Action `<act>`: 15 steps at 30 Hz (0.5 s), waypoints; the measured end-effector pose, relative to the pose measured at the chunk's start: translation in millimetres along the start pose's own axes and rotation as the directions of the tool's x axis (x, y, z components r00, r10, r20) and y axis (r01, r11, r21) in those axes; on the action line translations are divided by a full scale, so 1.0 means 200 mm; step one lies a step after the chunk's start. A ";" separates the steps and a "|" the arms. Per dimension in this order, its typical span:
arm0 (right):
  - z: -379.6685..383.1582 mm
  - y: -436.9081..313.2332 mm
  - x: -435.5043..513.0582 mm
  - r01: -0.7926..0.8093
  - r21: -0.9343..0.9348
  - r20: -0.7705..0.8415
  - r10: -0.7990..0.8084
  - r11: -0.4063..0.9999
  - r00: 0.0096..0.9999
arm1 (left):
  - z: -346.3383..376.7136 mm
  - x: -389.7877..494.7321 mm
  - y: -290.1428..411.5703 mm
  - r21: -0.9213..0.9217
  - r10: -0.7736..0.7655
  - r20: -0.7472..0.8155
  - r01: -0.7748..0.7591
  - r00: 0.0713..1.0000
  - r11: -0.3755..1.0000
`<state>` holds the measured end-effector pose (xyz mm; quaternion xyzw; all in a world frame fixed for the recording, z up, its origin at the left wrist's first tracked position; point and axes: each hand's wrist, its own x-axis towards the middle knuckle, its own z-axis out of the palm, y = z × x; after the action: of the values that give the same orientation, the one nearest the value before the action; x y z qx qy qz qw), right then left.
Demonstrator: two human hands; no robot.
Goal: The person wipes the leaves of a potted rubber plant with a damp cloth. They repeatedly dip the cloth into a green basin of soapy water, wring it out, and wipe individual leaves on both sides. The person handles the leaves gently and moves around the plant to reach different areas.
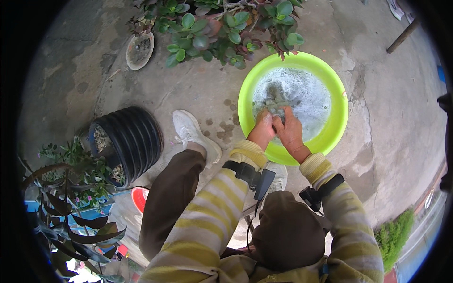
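A lime-green plastic basin (338,116) stands on the concrete floor before me, holding sudsy water (311,88). In its near-left part, a wet greyish cloth (274,100) lies bunched up, partly under the foam. My left hand (263,127) grips the near end of the cloth, its fingers mostly hidden. Close against it, my right hand (290,129) pinches the same cloth between thumb and fingers. Both wrists reach in over the near rim of the basin.
A leafy succulent plant (212,33) overhangs the basin's far edge. To the left are a ribbed black plant pot (129,143), a shallow dish (140,51) and a red basin (139,198). My white shoe (194,132) rests beside the green basin. A pole (403,35) stands far right.
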<state>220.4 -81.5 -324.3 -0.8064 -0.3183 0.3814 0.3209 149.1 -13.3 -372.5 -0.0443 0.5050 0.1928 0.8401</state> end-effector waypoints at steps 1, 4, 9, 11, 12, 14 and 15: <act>-0.01 0.02 0.04 -0.050 -0.118 -0.024 0.048 0.992 0.999 | 0.00 -0.01 -0.01 0.087 0.025 -0.003 -0.024 1.000 0.996; -0.10 0.16 0.17 -0.124 -0.342 -0.117 0.088 0.932 0.989 | 0.01 -0.05 -0.04 0.294 0.019 -0.057 -0.001 0.998 0.956; -0.08 0.32 0.26 -0.101 -0.262 -0.258 0.031 0.960 0.966 | 0.02 -0.08 0.02 0.326 -0.108 -0.223 0.178 0.969 0.928; -0.04 0.29 0.25 -0.113 0.099 -0.056 0.119 0.989 0.991 | 0.03 -0.05 0.03 0.229 -0.182 -0.298 0.255 0.937 0.939; -0.03 0.27 0.22 -0.213 0.278 0.083 0.198 0.937 0.977 | 0.02 -0.04 0.03 0.203 -0.170 -0.240 0.220 0.956 0.954; 0.02 0.18 0.15 -0.341 0.481 0.221 0.265 0.808 0.939 | 0.01 -0.01 0.04 0.126 -0.172 -0.110 0.186 0.979 0.974; 0.03 0.13 0.11 -0.288 0.484 0.195 0.219 0.826 0.956 | 0.01 0.00 0.04 0.125 -0.157 -0.095 0.168 0.983 0.978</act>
<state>232.5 -79.2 -356.8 -0.7017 -0.1172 0.5427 0.4465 146.9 -5.0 -371.1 -0.0378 0.5465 0.0876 0.8320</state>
